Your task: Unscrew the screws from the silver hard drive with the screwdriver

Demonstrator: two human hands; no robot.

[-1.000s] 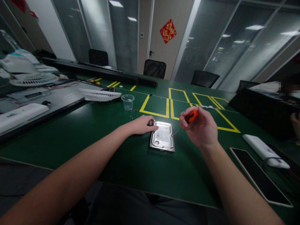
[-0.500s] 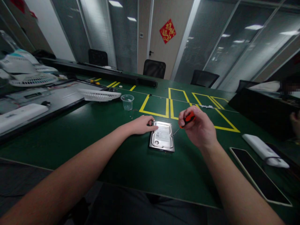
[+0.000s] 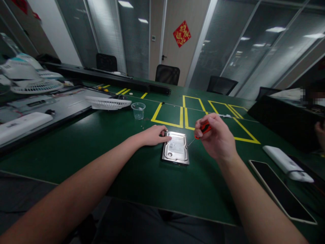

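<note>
A silver hard drive [image 3: 175,149] lies flat on the green table in front of me. My left hand [image 3: 154,135] grips its upper left corner, with the thumb on the top cover and the fingers along the far left edge. In my right hand [image 3: 215,135] is a red and black screwdriver [image 3: 204,128], its handle wrapped by the fingers. The thin shaft slants down to the left, and its tip meets the drive's right edge about halfway along. Whatever screw sits under the tip is too small to make out.
A clear plastic cup [image 3: 138,112] stands beyond my left hand, with tiny bits near it. White fan parts [image 3: 108,102] and a large panel [image 3: 68,101] lie left. On the right are a dark-screened phone-like slab [image 3: 281,189], a white device [image 3: 288,163] and another person's hand [image 3: 319,128].
My right hand has shifted very slightly and the screwdriver handle has turned a little in its fingers. The left hand and the hard drive have stayed put.
</note>
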